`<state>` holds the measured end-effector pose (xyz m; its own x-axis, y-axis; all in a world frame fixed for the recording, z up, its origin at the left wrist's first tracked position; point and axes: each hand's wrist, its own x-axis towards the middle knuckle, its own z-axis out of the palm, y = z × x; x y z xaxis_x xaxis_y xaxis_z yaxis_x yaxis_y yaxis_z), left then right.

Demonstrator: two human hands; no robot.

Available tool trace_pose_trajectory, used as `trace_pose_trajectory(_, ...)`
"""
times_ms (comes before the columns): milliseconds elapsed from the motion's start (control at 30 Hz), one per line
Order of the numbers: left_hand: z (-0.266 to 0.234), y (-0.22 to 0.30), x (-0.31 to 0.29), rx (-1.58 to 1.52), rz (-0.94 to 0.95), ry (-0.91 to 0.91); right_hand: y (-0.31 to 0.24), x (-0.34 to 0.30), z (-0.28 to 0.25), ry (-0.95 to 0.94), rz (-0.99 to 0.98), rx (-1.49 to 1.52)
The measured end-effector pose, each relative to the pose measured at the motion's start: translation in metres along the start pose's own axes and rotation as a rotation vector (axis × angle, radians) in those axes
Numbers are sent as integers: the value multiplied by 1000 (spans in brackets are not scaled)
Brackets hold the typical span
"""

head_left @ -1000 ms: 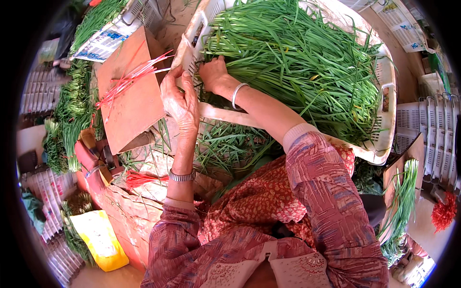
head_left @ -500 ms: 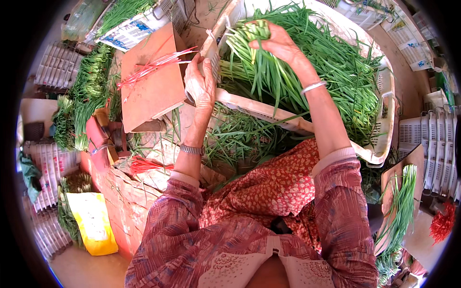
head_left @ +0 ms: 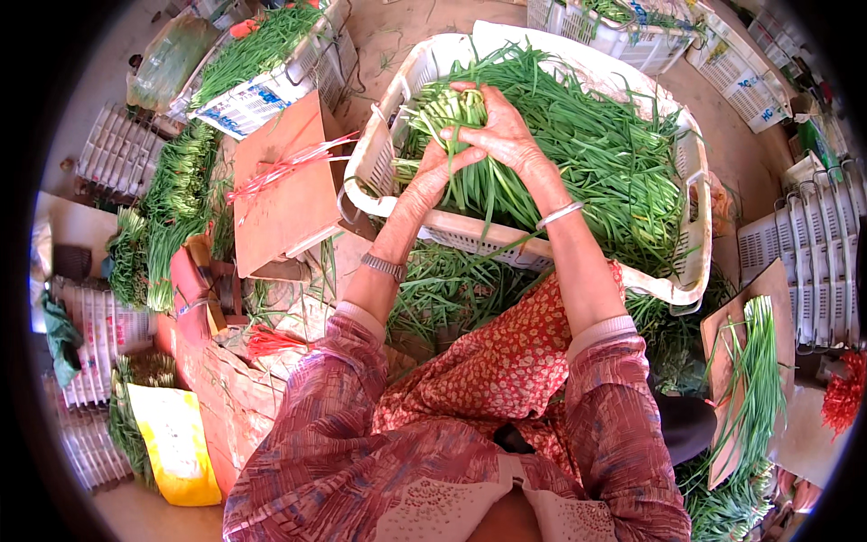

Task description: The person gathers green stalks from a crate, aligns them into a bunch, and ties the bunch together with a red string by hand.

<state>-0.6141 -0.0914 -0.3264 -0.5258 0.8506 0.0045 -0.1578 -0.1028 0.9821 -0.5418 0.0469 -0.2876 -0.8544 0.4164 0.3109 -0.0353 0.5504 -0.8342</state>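
Over the near left part of a white plastic crate point(head_left: 474, 228), my right hand point(head_left: 508, 135) is closed around a bunch of garlic chives point(head_left: 454, 110). The pale cut ends point up and to the left, and the green leaves hang down. My left hand point(head_left: 435, 173) meets the same bunch from the lower left, its thumb beside my right hand. Its other fingers are mostly hidden by the chives. Loose garlic chives point(head_left: 578, 154) fill the crate beneath both hands.
Left of the crate, red ties point(head_left: 280, 176) lie on a tilted brown board point(head_left: 271, 217). Tied chive bundles point(head_left: 181, 185) are stacked farther left. At the right, more chives point(head_left: 757, 379) rest on a board. Another filled crate point(head_left: 271, 77) stands at the far left.
My left hand has left the crate's left rim and come to the bunch in my right hand. The crate appears lower in the view.
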Motion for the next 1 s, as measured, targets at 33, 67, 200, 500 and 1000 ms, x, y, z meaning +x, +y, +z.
trace_pose_trajectory(33,-2,-3,2,-27,23,-3,0,0,1,33,-5,-146)
trace_pose_trajectory(67,-4,-6,3,-53,47,-7,-1,0,2,68,-10,-292)
trace_pose_trajectory(200,-5,-11,8,35,44,8,0,-5,5,197,-61,-303)
trace_pose_trajectory(500,4,12,6,456,116,-175,-20,-7,-1,22,52,-211)
trace_pose_trajectory(1000,-38,7,-10,1215,140,-472,-216,-7,-91,273,-401,339)
